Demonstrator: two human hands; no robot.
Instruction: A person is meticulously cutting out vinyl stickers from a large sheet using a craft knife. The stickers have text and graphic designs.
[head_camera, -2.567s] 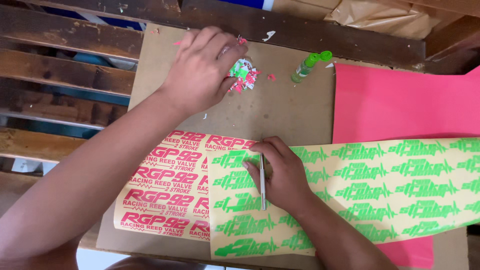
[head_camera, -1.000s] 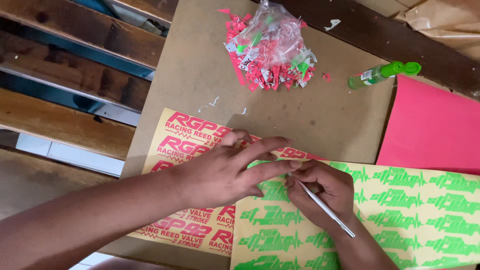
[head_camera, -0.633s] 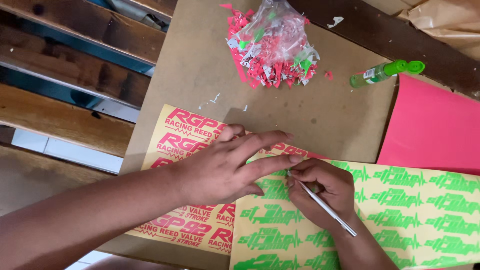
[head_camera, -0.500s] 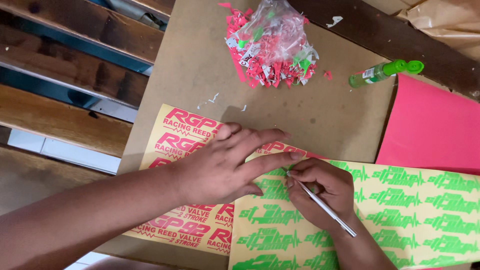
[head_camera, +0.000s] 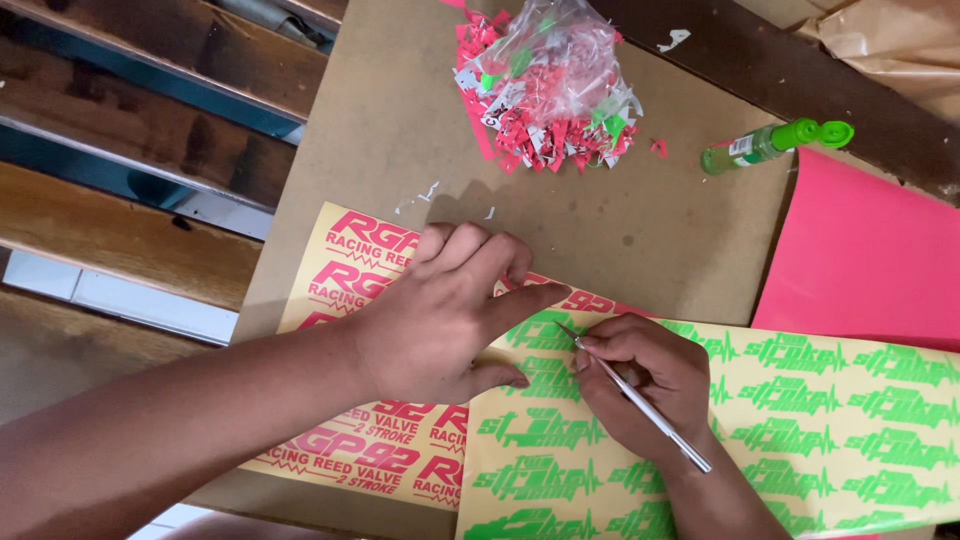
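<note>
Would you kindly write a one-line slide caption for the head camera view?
Left hand steadies a green-printed yellow sticker sheet while the right hand works it with a thin silver tool.

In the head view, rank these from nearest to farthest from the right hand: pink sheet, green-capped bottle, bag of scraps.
From the right hand:
1. Pink sheet, to its upper right.
2. Green-capped bottle, above the sheet.
3. Bag of scraps, at the top edge.

Two sticker sheets (head_camera: 820, 420), one pink sheet (head_camera: 870, 260), one green bottle (head_camera: 775, 145), one scrap bag (head_camera: 550, 85), one craft knife (head_camera: 640, 405).
</note>
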